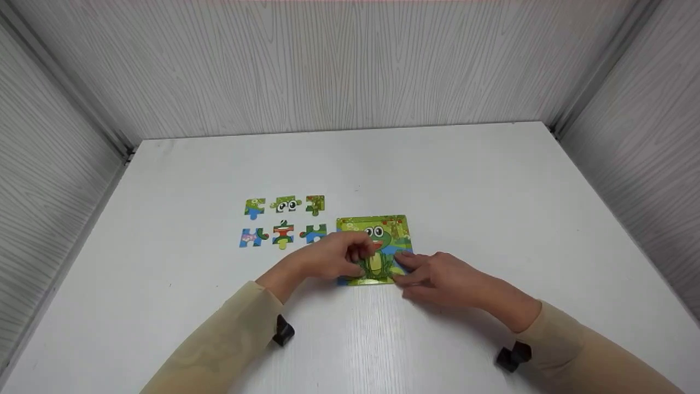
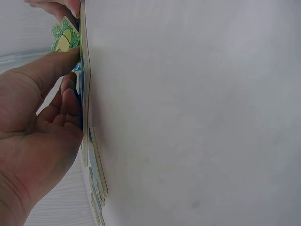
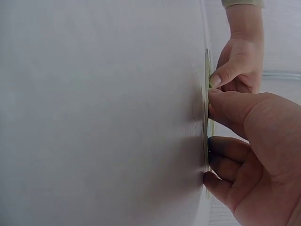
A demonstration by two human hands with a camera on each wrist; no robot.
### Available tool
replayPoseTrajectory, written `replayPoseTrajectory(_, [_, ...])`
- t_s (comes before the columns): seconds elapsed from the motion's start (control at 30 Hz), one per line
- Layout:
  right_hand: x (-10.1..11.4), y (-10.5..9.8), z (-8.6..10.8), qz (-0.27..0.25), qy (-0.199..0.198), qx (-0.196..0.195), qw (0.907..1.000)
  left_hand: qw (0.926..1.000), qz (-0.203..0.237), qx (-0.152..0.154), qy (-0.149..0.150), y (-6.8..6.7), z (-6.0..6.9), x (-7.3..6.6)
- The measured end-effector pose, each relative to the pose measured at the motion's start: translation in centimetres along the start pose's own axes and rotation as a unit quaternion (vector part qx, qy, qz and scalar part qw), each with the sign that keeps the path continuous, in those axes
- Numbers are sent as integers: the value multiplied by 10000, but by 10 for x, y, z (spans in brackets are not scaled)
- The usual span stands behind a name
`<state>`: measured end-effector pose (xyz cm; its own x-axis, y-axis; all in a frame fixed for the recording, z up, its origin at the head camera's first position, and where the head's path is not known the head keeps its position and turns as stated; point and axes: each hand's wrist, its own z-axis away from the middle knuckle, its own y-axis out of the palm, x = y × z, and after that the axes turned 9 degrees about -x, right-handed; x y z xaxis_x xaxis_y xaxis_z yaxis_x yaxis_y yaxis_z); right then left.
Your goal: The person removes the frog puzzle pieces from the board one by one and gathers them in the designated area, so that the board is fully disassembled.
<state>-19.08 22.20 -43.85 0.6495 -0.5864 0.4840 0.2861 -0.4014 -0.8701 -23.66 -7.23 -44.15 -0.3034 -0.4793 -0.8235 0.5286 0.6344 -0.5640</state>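
A frog picture puzzle in its board (image 1: 347, 221) lies on the table in front of me. My left hand (image 1: 333, 256) reaches over the board's left side, its fingers curled and its thumb against a puzzle piece. In the left wrist view this green-and-yellow piece (image 2: 67, 36) tilts up off the board, between the two hands; its grip is partly hidden. My right hand (image 1: 440, 280) holds the board's lower right corner, fingertips on the picture and at the edge. The right wrist view shows its bent fingers (image 3: 225, 155) along the board's thin side.
Several loose puzzle pieces lie in two rows left of the board, among them one with eyes (image 1: 286, 205) and one with a red mouth (image 1: 283, 232). The closest piece (image 1: 314, 234) lies near my left hand. Grey wood-grain panels (image 1: 350, 65) enclose the white table (image 1: 465, 180).
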Motion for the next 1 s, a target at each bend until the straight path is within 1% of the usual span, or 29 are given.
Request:
replayPoseTrajectory(0.5, [-1,0,1,11,44,48,10000,10000,38,8,-33,0,1,-1])
replayPoseTrajectory(0.63, [-1,0,1,16,16,36,10000,10000,-19,11,-48,1,1,0])
replayPoseTrajectory(0.77, [-1,0,1,94,-131,-33,9999,10000,-79,26,6,1,0,1])
replayPoseTrajectory(0.87, [-1,0,1,136,-192,-53,9997,9999,-124,30,-6,1,0,1])
replayPoseTrajectory(1.0, [-2,0,2,105,-98,-6,9999,9998,-174,15,-71,1,0,0])
